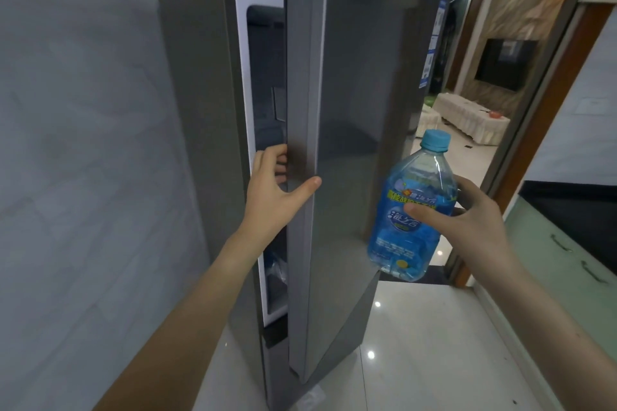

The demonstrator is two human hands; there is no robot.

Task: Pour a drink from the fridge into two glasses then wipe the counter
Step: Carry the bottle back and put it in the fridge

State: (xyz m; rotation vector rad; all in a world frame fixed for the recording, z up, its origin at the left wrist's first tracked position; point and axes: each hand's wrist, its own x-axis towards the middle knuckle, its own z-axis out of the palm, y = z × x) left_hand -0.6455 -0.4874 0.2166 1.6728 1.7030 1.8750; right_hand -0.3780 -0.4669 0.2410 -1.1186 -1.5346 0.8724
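Note:
A tall grey fridge stands against the left wall, its door open only a narrow gap. My left hand grips the door's edge, fingers curled behind it and thumb on the front. My right hand holds a large clear bottle with a blue label and blue cap, tilted slightly, to the right of the door. The drink inside looks clear. Through the gap I see only a slice of the dim fridge interior.
A dark counter with pale green cabinet fronts and handles runs along the right. Glossy white floor tiles lie ahead. A doorway behind the fridge opens onto a living room with a wall television and a white sofa.

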